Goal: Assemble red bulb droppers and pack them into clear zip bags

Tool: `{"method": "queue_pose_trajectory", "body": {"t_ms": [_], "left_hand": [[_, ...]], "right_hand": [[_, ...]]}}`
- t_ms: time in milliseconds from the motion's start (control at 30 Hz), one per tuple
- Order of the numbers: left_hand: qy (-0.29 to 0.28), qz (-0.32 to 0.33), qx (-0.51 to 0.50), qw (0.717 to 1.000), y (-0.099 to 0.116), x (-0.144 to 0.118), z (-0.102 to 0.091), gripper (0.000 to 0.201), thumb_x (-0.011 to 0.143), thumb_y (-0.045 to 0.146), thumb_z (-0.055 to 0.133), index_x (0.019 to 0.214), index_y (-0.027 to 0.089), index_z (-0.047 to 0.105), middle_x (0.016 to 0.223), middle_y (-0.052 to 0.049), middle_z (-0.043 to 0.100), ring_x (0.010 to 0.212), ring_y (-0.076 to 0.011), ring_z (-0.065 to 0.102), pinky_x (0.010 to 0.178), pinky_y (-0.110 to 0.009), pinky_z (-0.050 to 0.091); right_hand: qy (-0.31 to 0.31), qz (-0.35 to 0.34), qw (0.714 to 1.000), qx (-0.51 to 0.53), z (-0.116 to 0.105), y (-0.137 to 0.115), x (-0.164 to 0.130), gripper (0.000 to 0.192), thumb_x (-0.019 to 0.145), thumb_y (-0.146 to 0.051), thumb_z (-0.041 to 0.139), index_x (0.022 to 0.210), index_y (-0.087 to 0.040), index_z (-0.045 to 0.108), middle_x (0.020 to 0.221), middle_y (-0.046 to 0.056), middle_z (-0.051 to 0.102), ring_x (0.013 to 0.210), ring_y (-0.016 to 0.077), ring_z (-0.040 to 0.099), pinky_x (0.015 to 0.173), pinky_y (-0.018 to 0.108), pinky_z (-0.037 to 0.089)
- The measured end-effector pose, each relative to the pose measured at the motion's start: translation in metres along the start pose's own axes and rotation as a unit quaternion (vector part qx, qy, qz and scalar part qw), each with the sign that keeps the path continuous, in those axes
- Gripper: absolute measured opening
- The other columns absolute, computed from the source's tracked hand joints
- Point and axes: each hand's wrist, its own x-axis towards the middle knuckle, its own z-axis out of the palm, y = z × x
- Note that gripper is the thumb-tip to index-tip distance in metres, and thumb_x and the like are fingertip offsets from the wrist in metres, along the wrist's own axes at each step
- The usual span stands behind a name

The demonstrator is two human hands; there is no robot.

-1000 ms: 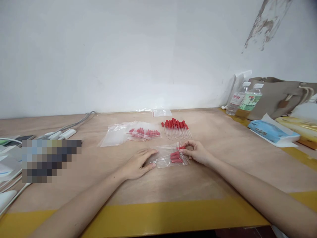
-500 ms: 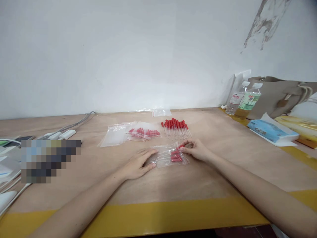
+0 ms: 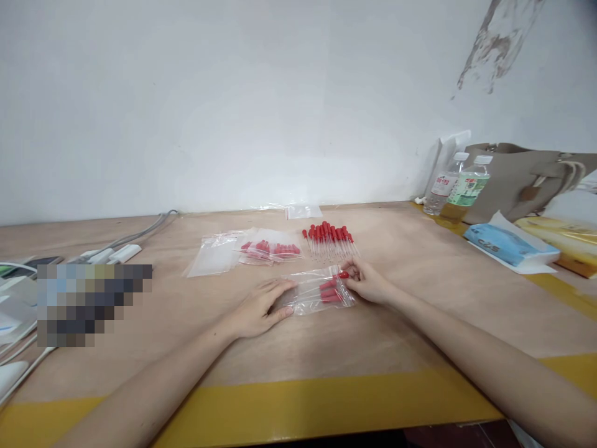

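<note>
A clear zip bag (image 3: 310, 298) with several red-capped droppers (image 3: 329, 291) inside lies on the wooden table (image 3: 420, 261). My left hand (image 3: 259, 308) rests flat on the bag's left end and presses it down. My right hand (image 3: 368, 281) pinches the bag's right, open end, with one red dropper cap at its fingertips. Just beyond the hands lies a loose row of red-capped droppers (image 3: 330, 241). Left of that row sit filled bags of droppers (image 3: 270, 250) and empty clear bags (image 3: 212, 255).
Another small clear bag (image 3: 303, 211) lies near the wall. Two water bottles (image 3: 459, 185), a beige handbag (image 3: 522, 180) and a blue tissue pack (image 3: 508, 246) stand at the right. Grey cables and white plugs (image 3: 114, 249) lie at the left. A yellow strip (image 3: 298, 404) edges the table front.
My right hand's fingers have shifted slightly along the bag's open end, and the droppers inside have settled a little. My left hand has stayed where it was.
</note>
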Motion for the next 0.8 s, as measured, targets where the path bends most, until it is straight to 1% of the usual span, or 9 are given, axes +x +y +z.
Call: {"method": "queue_pose_trajectory", "body": {"t_ms": [100,167,267,333,400,500,633,733,800], "left_hand": [[-0.003,-0.002,0.002,1.0,0.0,0.001,0.0,0.046,0.085,0.041,0.041,0.127,0.025,0.036,0.128,-0.005,0.045,0.119,-0.0208,0.039,0.099,-0.039,0.032],[-0.002,-0.001,0.001,1.0,0.0,0.001,0.0,0.046,0.085,0.041,0.041,0.127,0.025,0.036,0.128,-0.005,0.045,0.119,-0.021,0.039,0.1,-0.038,0.032],[0.0,0.004,-0.002,1.0,-0.002,0.001,0.001,0.045,0.085,0.041,0.041,0.127,0.025,0.037,0.128,-0.005,0.045,0.119,-0.0209,0.039,0.1,-0.038,0.032],[0.0,0.005,0.002,1.0,-0.002,0.001,0.001,0.046,0.085,0.041,0.041,0.127,0.025,0.037,0.128,-0.005,0.045,0.119,-0.0206,0.039,0.1,-0.038,0.032],[-0.001,0.003,0.007,1.0,-0.002,0.001,0.001,0.046,0.085,0.041,0.04,0.128,0.025,0.036,0.129,-0.005,0.044,0.12,-0.0206,0.038,0.1,-0.039,0.031],[-0.003,0.004,0.011,1.0,-0.002,0.001,0.002,0.046,0.086,0.041,0.039,0.128,0.024,0.036,0.129,-0.005,0.044,0.12,-0.0204,0.038,0.1,-0.039,0.031],[-0.006,0.006,0.014,1.0,-0.003,0.001,0.002,0.045,0.086,0.04,0.039,0.128,0.025,0.035,0.13,-0.005,0.044,0.121,-0.0202,0.037,0.101,-0.039,0.03],[-0.004,0.01,0.012,1.0,-0.004,0.001,0.003,0.046,0.086,0.04,0.039,0.129,0.025,0.035,0.129,-0.005,0.044,0.12,-0.0203,0.037,0.101,-0.04,0.03],[-0.003,0.013,0.013,1.0,-0.004,0.001,0.003,0.046,0.086,0.04,0.039,0.129,0.025,0.035,0.13,-0.005,0.044,0.121,-0.0202,0.037,0.101,-0.04,0.03]], "right_hand": [[0.01,0.003,1.0,-0.012,0.002,-0.001,-0.001,0.018,0.064,-0.022,0.059,0.078,-0.018,0.049,0.052,-0.007,0.045,0.047,0.0071,0.041,0.046,0.019,0.032],[-0.02,-0.012,1.0,-0.018,0.002,-0.005,-0.002,0.016,0.067,-0.028,0.058,0.077,-0.016,0.053,0.055,-0.005,0.048,0.048,0.0079,0.042,0.047,0.02,0.034],[-0.082,-0.066,0.994,-0.032,0.003,-0.013,-0.004,0.021,0.073,-0.036,0.053,0.075,-0.016,0.06,0.064,0.0,0.055,0.057,0.0108,0.049,0.052,0.022,0.038],[-0.091,-0.086,0.992,-0.029,0.003,-0.016,-0.005,0.026,0.077,-0.038,0.048,0.076,-0.017,0.063,0.069,0.002,0.059,0.064,0.0132,0.053,0.058,0.024,0.041],[-0.084,-0.078,0.993,-0.029,0.003,-0.016,-0.004,0.029,0.078,-0.04,0.046,0.081,-0.017,0.064,0.068,0.002,0.06,0.065,0.0142,0.053,0.06,0.025,0.042],[-0.1,-0.047,0.993,-0.046,0.002,-0.012,-0.002,0.03,0.074,-0.042,0.052,0.08,-0.016,0.064,0.06,0.0,0.057,0.057,0.0126,0.05,0.054,0.024,0.039],[-0.134,-0.017,0.989,-0.062,0.0,-0.004,0.001,0.036,0.075,-0.045,0.048,0.061,-0.014,0.059,0.053,-0.002,0.049,0.05,0.0085,0.042,0.05,0.021,0.034],[-0.1,-0.009,0.987,-0.124,0.0,0.0,0.001,0.043,0.076,-0.046,0.046,0.047,-0.015,0.048,0.046,-0.004,0.037,0.045,0.006,0.031,0.045,0.019,0.025],[-0.077,-0.02,0.987,-0.141,0.001,0.002,0.001,0.04,0.075,-0.046,0.048,0.05,-0.015,0.049,0.047,-0.005,0.037,0.046,0.0059,0.03,0.044,0.019,0.023]]}}
